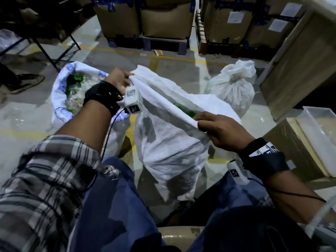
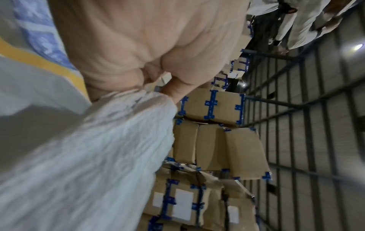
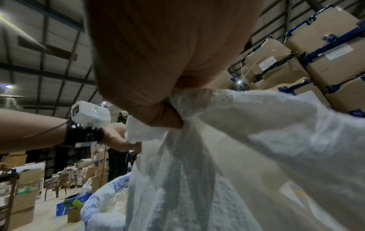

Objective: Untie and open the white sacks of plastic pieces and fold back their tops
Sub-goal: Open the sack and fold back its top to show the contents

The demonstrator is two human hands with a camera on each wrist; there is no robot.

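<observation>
The head view looks steeply down over both forearms at the white sack point(image 1: 171, 135) on the floor; each wrist view sits tight behind its palm, tilted upward; all 3 share the sack's top edge.

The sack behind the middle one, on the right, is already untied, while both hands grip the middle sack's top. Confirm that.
Not quite. The far right sack is still tied at its neck, as the head view shows. The rest holds: the left hand and right hand each grip the top edge of the middle sack.
</observation>
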